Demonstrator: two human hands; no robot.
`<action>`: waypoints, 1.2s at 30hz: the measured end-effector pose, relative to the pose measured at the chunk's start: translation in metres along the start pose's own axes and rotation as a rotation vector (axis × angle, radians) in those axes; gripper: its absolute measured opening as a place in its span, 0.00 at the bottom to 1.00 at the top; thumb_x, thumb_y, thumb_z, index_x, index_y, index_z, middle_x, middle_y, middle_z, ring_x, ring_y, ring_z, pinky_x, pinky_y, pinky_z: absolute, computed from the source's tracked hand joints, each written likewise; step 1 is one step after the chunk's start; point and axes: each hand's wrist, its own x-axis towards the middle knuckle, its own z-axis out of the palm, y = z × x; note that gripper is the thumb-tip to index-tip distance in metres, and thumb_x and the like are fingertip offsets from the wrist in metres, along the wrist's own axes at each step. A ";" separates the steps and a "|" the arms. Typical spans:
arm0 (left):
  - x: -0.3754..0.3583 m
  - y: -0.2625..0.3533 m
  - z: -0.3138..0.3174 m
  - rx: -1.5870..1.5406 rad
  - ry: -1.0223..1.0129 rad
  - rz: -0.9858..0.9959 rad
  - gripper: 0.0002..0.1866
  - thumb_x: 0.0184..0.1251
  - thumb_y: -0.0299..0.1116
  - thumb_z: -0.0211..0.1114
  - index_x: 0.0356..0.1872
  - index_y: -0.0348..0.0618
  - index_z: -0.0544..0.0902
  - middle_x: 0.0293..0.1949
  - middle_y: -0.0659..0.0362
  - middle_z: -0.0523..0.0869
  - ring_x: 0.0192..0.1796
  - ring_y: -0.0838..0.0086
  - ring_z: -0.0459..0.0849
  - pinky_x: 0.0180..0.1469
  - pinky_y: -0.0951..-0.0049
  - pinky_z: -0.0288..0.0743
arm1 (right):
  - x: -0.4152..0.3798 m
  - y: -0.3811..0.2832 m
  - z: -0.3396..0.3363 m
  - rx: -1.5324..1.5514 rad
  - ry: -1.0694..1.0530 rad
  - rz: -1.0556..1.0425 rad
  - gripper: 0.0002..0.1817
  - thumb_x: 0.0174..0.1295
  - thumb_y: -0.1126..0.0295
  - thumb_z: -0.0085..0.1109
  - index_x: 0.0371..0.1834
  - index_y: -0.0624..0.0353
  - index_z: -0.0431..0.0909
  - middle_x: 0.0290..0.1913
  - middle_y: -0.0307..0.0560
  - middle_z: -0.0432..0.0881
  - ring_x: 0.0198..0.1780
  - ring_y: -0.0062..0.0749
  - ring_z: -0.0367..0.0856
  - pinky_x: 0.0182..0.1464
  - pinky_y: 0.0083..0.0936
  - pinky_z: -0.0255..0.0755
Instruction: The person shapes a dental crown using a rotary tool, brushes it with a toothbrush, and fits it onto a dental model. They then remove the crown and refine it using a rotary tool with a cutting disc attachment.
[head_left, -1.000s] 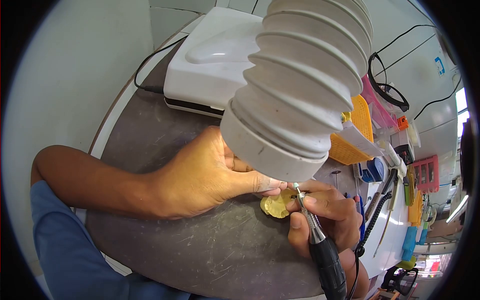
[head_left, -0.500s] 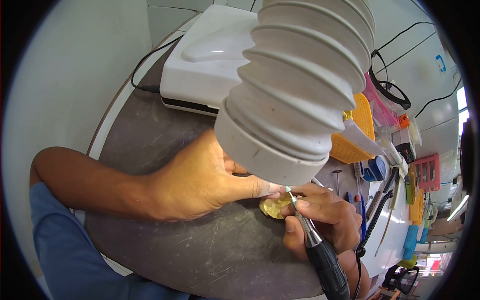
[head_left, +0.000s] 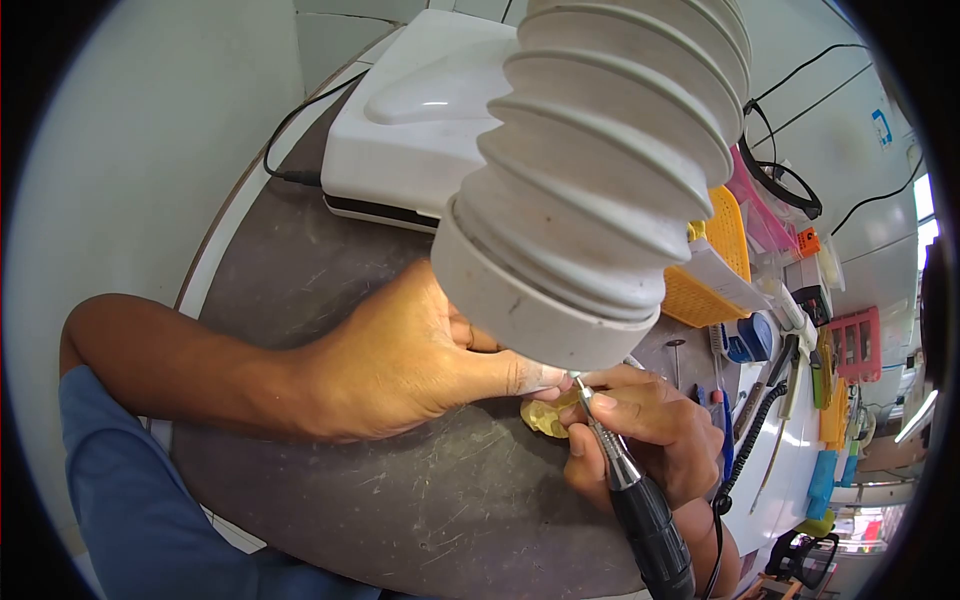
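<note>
My right hand (head_left: 655, 425) is wrapped round a rotary handpiece (head_left: 648, 525), silver at the front with a black ribbed body. Its tip points up and away, close to my left thumb and fingertips. My left hand (head_left: 405, 365) reaches in from the left with its thumb and fingers pinched together under the hose mouth. Whatever they pinch is too small and too covered to name. Below the fingertips a yellow piece that looks like a plaster dental cast (head_left: 543, 418) rests on the dark tabletop (head_left: 450, 490), partly hidden by my right hand.
A wide ribbed suction hose (head_left: 605, 190) hangs over both hands and covers part of the left fingers. Behind stands a white machine (head_left: 415, 130) with a black cable. On the right are a yellow basket (head_left: 738, 235), hand tools, a coiled cord (head_left: 750, 440) and a pink rack (head_left: 857, 343).
The handpiece has tilted slightly and its tip has shifted a little at the left fingertips. My left hand stays almost still.
</note>
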 end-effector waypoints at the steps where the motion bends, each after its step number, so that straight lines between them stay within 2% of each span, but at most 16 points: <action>1: 0.000 0.000 0.001 -0.035 0.006 -0.011 0.19 0.62 0.19 0.66 0.54 0.34 0.72 0.44 0.56 0.83 0.46 0.76 0.83 0.50 0.75 0.80 | 0.000 0.001 0.000 0.000 0.000 0.000 0.19 0.54 0.83 0.64 0.47 0.62 0.69 0.36 0.58 0.84 0.37 0.38 0.87 0.40 0.30 0.81; 5: 0.001 -0.002 -0.003 0.004 -0.039 -0.016 0.19 0.63 0.20 0.65 0.53 0.33 0.72 0.44 0.56 0.83 0.46 0.76 0.83 0.50 0.75 0.80 | 0.001 0.001 -0.001 -0.004 0.008 -0.035 0.19 0.54 0.83 0.64 0.47 0.62 0.69 0.36 0.57 0.84 0.37 0.37 0.87 0.39 0.29 0.82; 7: 0.001 -0.003 -0.002 -0.091 -0.031 -0.036 0.20 0.63 0.19 0.65 0.54 0.33 0.71 0.44 0.55 0.83 0.47 0.74 0.84 0.50 0.75 0.81 | 0.001 0.000 0.000 -0.010 0.002 -0.024 0.19 0.53 0.83 0.64 0.47 0.62 0.69 0.35 0.57 0.84 0.36 0.38 0.87 0.39 0.29 0.82; 13: 0.000 -0.003 -0.002 -0.121 -0.023 -0.062 0.21 0.63 0.19 0.64 0.57 0.32 0.68 0.44 0.53 0.83 0.47 0.72 0.84 0.50 0.74 0.82 | 0.001 0.000 0.001 -0.007 0.021 -0.024 0.19 0.53 0.84 0.64 0.46 0.62 0.69 0.34 0.56 0.84 0.36 0.37 0.87 0.38 0.28 0.82; 36: 0.003 -0.007 -0.005 -0.107 -0.051 -0.074 0.19 0.63 0.20 0.66 0.54 0.34 0.72 0.42 0.56 0.83 0.44 0.75 0.83 0.46 0.75 0.81 | 0.000 0.001 0.001 0.007 0.014 -0.042 0.20 0.54 0.83 0.64 0.48 0.62 0.69 0.34 0.56 0.84 0.38 0.40 0.87 0.40 0.30 0.82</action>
